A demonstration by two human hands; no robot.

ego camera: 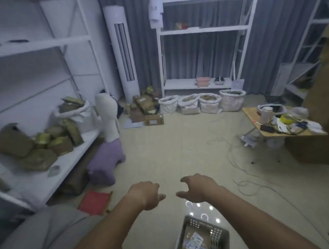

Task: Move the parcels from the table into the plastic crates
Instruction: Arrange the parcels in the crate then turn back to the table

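Head view shows both my hands out over the floor, holding nothing: my left hand (pixel 146 194) and right hand (pixel 196 188) hang with fingers loosely curled, thumbs pointing toward each other. At 6 o'clock, the grey plastic crate (pixel 186 235) already has labelled parcels (pixel 194 242) lying in it. At 3 o'clock the small wooden table (pixel 254 117) carries clutter; whether any parcels remain there I cannot tell. I judge the task partly done.

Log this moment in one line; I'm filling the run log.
left hand: empty, fingers curled | right hand: empty | grey plastic crate: holds parcels
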